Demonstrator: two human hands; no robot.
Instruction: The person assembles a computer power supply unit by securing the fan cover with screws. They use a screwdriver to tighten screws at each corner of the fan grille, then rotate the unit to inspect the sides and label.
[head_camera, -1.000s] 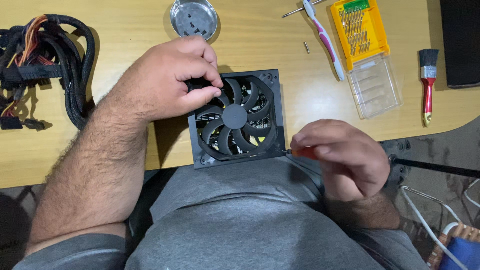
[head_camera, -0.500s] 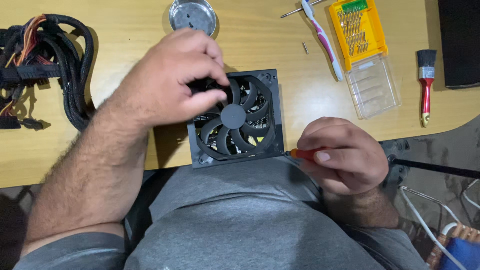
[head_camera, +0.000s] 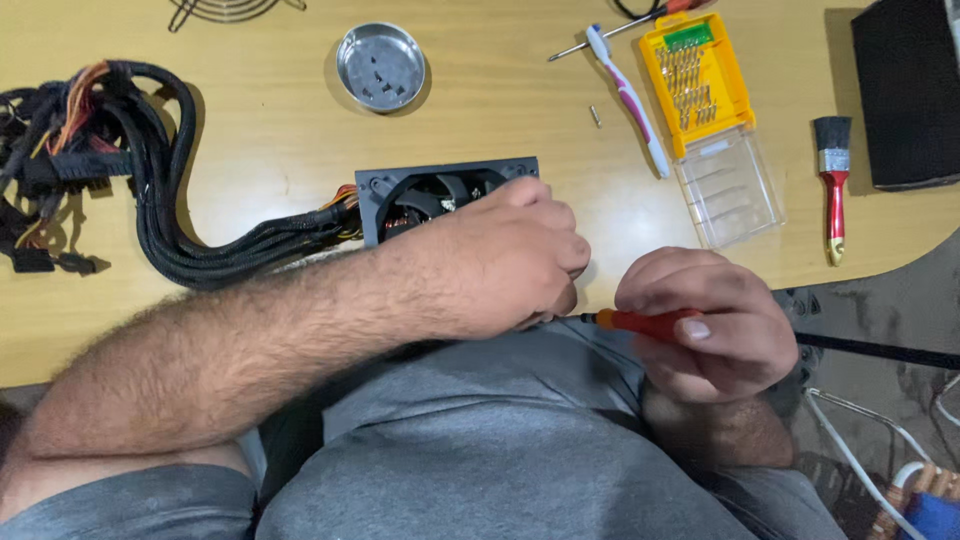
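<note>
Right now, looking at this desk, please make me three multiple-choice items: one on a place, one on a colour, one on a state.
1. Where does the round metal dish lie?
A. beyond the black fan unit, on the wooden table
B. on the person's lap
C. inside the yellow bit case

2. What colour is the handle of the small brush?
A. blue
B. red
C. green

3. What does the right hand do?
A. lies flat and empty
B. holds the brush
C. grips an orange-handled screwdriver

Answers:
1 A, the dish sits on the table above the fan unit.
2 B, the handle below the metal band is red.
3 C, its fingers close round the orange handle, while the left hand covers the fan unit.
</note>
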